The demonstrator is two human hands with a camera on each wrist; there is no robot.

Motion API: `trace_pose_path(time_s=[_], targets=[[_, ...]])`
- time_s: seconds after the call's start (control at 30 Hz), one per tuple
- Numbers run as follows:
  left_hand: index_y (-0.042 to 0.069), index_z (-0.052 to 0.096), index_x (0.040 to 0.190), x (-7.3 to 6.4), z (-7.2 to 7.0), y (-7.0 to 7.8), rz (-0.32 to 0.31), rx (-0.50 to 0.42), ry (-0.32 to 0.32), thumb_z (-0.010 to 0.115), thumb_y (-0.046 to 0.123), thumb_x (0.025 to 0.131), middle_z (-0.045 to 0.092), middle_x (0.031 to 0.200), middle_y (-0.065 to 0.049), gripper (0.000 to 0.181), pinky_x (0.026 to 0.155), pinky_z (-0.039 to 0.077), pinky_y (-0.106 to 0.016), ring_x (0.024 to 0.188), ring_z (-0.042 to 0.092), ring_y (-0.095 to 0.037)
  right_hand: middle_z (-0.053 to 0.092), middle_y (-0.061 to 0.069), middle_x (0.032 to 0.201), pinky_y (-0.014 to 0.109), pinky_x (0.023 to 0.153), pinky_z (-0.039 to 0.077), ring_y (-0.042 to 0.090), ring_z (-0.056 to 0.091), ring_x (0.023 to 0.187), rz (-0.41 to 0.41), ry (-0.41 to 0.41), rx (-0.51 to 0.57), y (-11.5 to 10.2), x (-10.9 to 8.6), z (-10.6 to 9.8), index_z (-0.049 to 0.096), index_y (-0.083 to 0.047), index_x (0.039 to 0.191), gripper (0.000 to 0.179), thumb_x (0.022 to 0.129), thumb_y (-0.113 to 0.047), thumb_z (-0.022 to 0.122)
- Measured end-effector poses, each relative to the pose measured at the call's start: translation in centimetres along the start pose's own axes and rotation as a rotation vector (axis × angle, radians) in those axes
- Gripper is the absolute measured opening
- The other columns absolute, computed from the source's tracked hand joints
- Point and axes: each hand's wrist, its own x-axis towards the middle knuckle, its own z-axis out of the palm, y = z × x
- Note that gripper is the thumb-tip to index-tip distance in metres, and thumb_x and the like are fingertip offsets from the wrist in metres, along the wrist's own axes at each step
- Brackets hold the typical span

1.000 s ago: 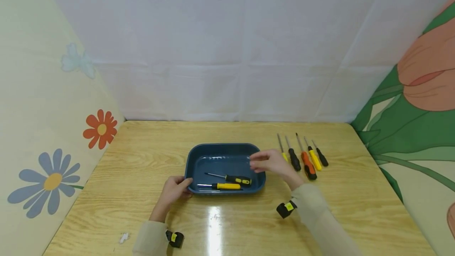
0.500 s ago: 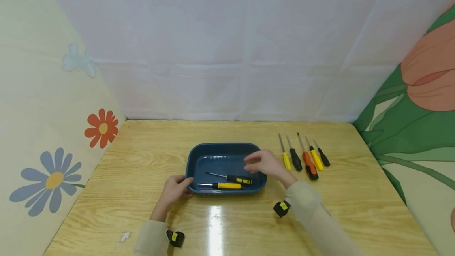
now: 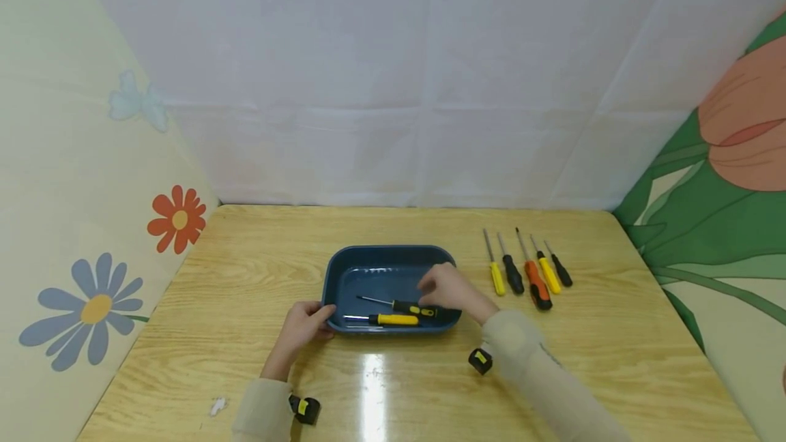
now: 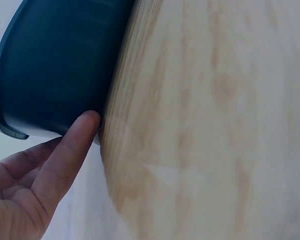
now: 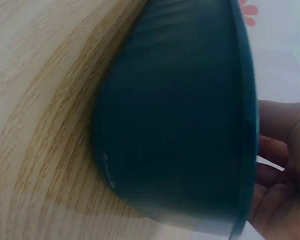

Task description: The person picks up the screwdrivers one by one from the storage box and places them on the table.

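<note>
My left hand (image 3: 302,324) holds the left end of a dark blue rectangular dish (image 3: 387,256), thumb over the rim. In the left wrist view its fingers touch the dish's outer wall (image 4: 59,65). Inside lie a black-and-yellow screwdriver (image 3: 405,307) and, nearer the front, a screwdriver with a yellow handle (image 3: 396,320). Over the dish's right end hangs my right hand (image 3: 451,288), fingers loosely bent beside the black-and-yellow handle, overlapping its end. The dish wall (image 5: 175,115) hides those fingertips in the right wrist view.
Right of the dish several screwdrivers lie side by side, among them a yellow one (image 3: 497,280), a black one (image 3: 512,275) and an orange-and-black one (image 3: 537,286). A small white scrap (image 3: 217,406) is on the wooden table (image 3: 258,244) at front left. Behind hangs a white cloth (image 3: 331,87).
My right hand has moved left and lower over the dish, to the black-and-yellow screwdriver's handle. My left hand keeps its hold, and the screwdrivers lie as before.
</note>
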Motion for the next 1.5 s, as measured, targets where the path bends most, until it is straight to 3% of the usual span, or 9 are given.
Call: trace_pose_path(time_s=[0.47, 0.87, 1.23, 1.5], targets=[[-0.014, 0.062, 0.095, 0.0, 0.2, 0.0, -0.009, 0.003, 0.017, 0.056, 0.011, 0.087, 0.063, 0.072, -0.013, 0.026, 0.057, 0.056, -0.035, 0.059, 0.062, -0.023, 0.066, 0.005, 0.089, 0.036, 0.077, 0.048, 0.021, 0.057, 0.085, 0.104, -0.097, -0.158, -0.8, 0.5, 1.3, 0.070, -0.006, 0.090, 0.024, 0.069, -0.015, 0.079], [-0.014, 0.061, 0.096, 0.0, 0.2, 0.1, -0.015, 0.000, 0.004, 0.056, 0.011, 0.087, 0.063, 0.072, -0.013, 0.027, 0.058, 0.056, -0.035, 0.060, 0.062, -0.023, 0.066, 0.006, 0.086, 0.034, 0.073, 0.051, 0.020, 0.059, 0.081, 0.088, -0.107, -0.253, -0.8, 0.5, 2.0, 0.070, -0.004, 0.087, 0.024, 0.066, -0.012, 0.080], [-0.014, 0.061, 0.095, 0.1, 0.2, 0.1, -0.016, -0.009, 0.010, 0.056, 0.011, 0.087, 0.063, 0.072, -0.014, 0.026, 0.057, 0.056, -0.035, 0.059, 0.062, -0.023, 0.065, 0.006, 0.088, 0.036, 0.076, 0.050, 0.021, 0.058, 0.084, 0.069, -0.091, -0.225, -0.5, 0.4, 2.0, 0.069, -0.005, 0.089, 0.023, 0.068, -0.013, 0.077], [-0.016, 0.060, 0.097, 0.0, 0.0, -0.1, 0.001, -0.019, -0.011, 0.055, 0.011, 0.087, 0.063, 0.072, -0.014, 0.029, 0.058, 0.056, -0.035, 0.060, 0.062, -0.023, 0.067, 0.009, 0.095, 0.046, 0.087, 0.044, 0.028, 0.058, 0.094, 0.023, 0.006, -0.127, -0.2, 0.0, 1.7, 0.070, -0.004, 0.093, 0.025, 0.070, -0.011, 0.076]])
